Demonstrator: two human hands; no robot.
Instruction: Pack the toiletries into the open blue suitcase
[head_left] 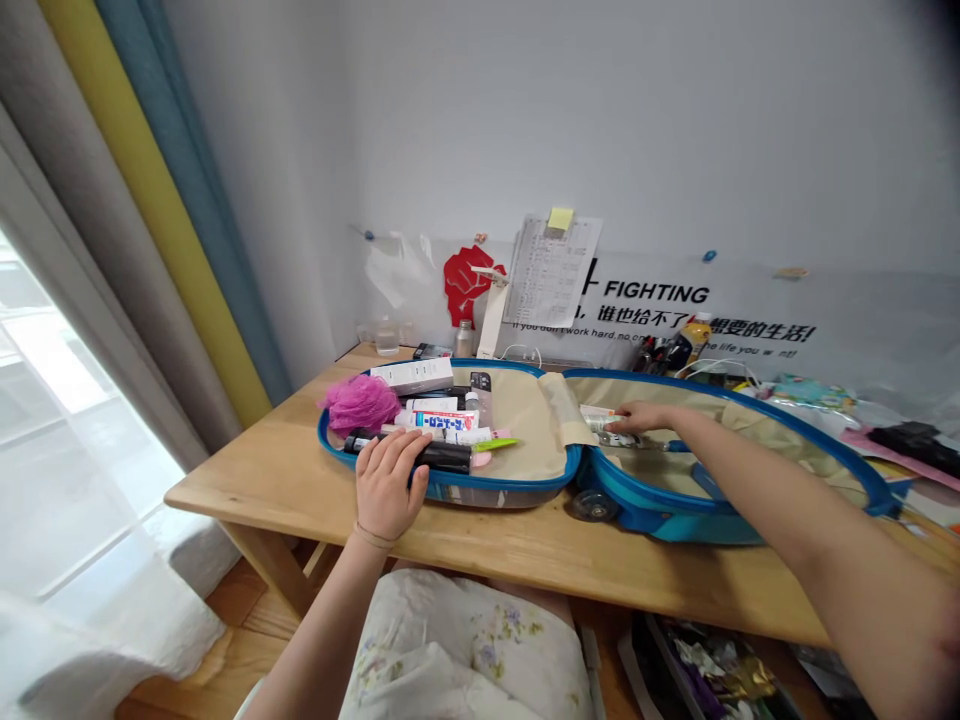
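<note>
A blue-rimmed suitcase (pixel 457 490) lies open on the wooden table, both halves lined in beige. My left hand (pixel 390 485) rests at the left half's front edge, fingers stretched over a black cylinder (pixel 450 457). Around it are a toothpaste box (pixel 442 419), a pink bath puff (pixel 361 403), a white box (pixel 412 375), white tubes and a bright green pointed item (pixel 496 443). My right hand (pixel 643 416) reaches into the right half, its fingers closed on a white packet (pixel 598 414) with coloured print. Other small items lie below that hand, partly hidden.
The table (pixel 262 470) carries a white lamp (pixel 491 315), an orange-labelled bottle (pixel 694 335) and plastic bags (pixel 814 392) behind the suitcase. A suitcase wheel (pixel 595 505) sticks out at the front. Beneath the table on the right stands a bin (pixel 652 660) with wrappers.
</note>
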